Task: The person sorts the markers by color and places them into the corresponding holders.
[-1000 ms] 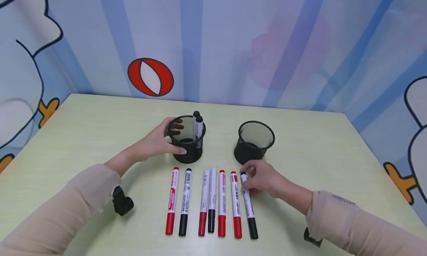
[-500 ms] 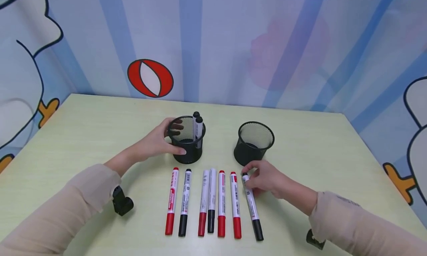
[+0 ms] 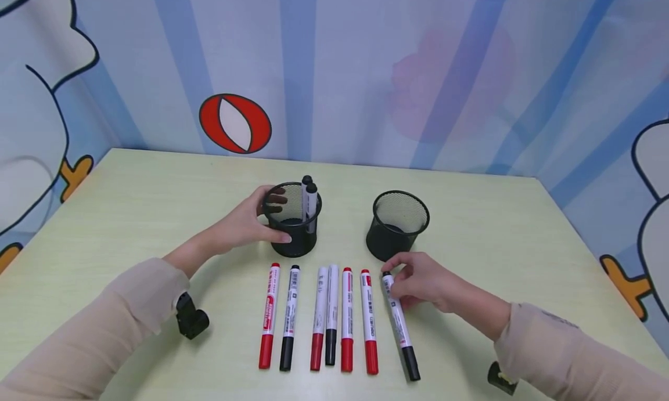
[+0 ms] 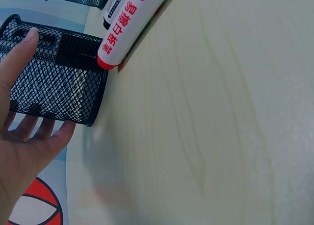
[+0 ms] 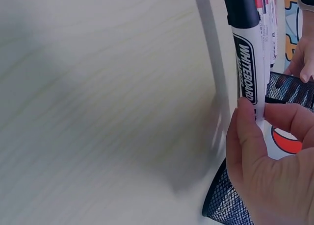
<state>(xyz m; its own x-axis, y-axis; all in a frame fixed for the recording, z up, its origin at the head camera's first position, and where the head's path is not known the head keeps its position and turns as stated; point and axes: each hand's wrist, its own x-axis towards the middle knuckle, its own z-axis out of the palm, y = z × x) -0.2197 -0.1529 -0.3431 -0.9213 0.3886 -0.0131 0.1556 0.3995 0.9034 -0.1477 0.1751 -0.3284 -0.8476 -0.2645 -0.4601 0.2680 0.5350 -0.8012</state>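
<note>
My left hand (image 3: 243, 221) grips a black mesh pen cup (image 3: 295, 241), thumb on its near side and fingers behind it. Two black-capped markers (image 3: 310, 203) stand upright inside that cup. In the right wrist view my right hand (image 5: 274, 161) pinches a white whiteboard marker (image 5: 250, 63) with a black cap. The head view shows this marker slanting at the right end of the row, its capped end towards the near edge. Just beyond my right hand stands a second mesh pen cup (image 3: 389, 241), with nothing visible inside.
Several red and black markers lie side by side on the pale wooden table, among them a red marker (image 3: 369, 322) nearest the right hand and another red marker (image 3: 269, 314) at the left end. A patterned blue backdrop (image 3: 334, 70) rises behind the table.
My right hand has shifted slightly right with the black marker, whose capped end has swung right, away from the row. The left hand and both cups stay put.
</note>
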